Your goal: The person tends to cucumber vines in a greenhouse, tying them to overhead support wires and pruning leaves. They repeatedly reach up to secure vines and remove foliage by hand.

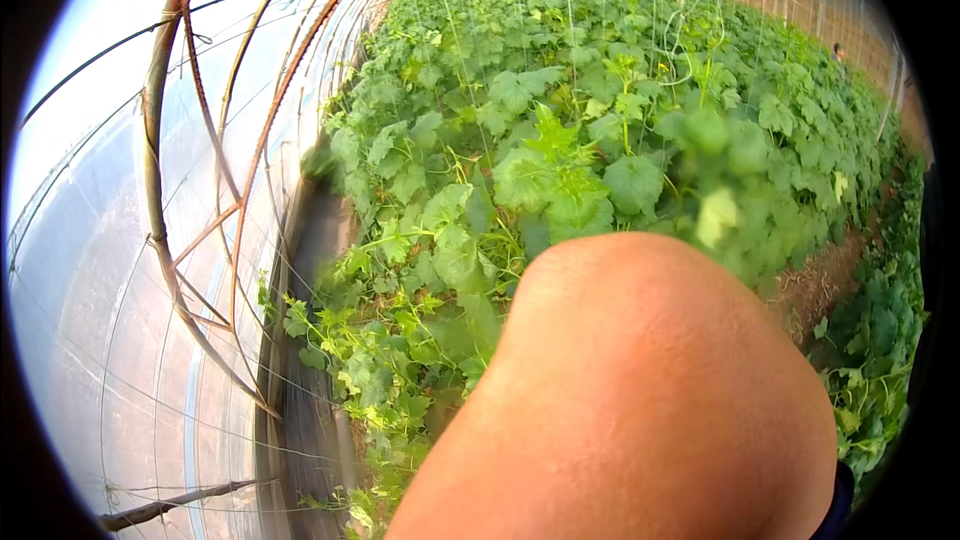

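Observation:
Both my hands are out of view. A bare bent limb (637,382), which looks like an arm at the elbow, fills the lower middle of the picture close to the camera. Dark cloth (836,499) shows at its lower right edge. Before me stands a dense bed of leafy vine plants (450,127), with broad lobed leaves that look like a cucurbit crop. Bright young shoots (559,165) rise just beyond the limb. A pale yellow-green leaf (718,217) to the right is blurred. The limb hides the plants behind it.
Rusty metal arches (244,195) and clear plastic sheeting (97,300) form the greenhouse wall on the left. Dark ground sheeting (311,390) runs along its foot. Thin strings (570,37) hang among the vines. Bare soil (817,285) lies at right; a distant person (838,52) is beyond.

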Demonstrator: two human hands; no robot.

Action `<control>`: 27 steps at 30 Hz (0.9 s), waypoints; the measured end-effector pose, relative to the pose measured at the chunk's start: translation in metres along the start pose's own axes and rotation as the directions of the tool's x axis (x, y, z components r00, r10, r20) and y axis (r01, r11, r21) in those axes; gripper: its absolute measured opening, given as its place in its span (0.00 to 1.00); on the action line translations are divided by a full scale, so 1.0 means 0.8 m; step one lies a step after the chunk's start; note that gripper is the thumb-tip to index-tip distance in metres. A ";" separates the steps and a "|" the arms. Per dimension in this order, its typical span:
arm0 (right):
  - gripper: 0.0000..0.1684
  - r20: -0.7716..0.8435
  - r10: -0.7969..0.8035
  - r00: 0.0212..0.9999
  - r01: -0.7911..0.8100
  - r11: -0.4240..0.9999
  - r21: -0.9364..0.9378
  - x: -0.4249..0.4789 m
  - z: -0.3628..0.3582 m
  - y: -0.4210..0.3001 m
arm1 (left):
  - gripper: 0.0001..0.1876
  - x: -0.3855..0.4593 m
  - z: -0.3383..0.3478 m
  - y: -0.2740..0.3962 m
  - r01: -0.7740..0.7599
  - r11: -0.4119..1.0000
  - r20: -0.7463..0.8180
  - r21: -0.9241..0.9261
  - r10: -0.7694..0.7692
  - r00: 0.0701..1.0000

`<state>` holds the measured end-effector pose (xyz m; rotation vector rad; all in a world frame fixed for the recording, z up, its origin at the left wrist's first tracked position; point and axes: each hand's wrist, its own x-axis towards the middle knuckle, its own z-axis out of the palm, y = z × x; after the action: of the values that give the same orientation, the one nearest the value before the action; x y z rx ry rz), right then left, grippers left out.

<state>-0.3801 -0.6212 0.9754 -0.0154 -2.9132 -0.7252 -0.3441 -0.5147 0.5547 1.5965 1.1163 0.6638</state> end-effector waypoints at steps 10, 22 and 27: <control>0.15 0.028 0.882 0.471 -0.821 0.427 0.380 -0.249 0.051 0.271 | 0.12 -0.001 0.018 -0.076 0.160 0.982 0.026 -0.104 -0.159 0.987; 0.13 -0.454 0.878 -0.149 0.564 0.453 0.691 -0.182 0.030 0.584 | 0.18 0.054 0.036 -0.131 0.286 0.954 -0.178 -0.084 -0.297 0.938; 0.09 -0.426 0.896 -0.126 0.655 0.398 0.642 -0.159 0.044 0.589 | 0.19 0.037 0.031 -0.147 0.368 0.927 -0.252 -0.074 -0.374 0.893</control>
<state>-0.2380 -0.1853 1.1462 0.1419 -0.9955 0.9116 -0.3500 -0.4941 0.4329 1.2451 1.5551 0.6380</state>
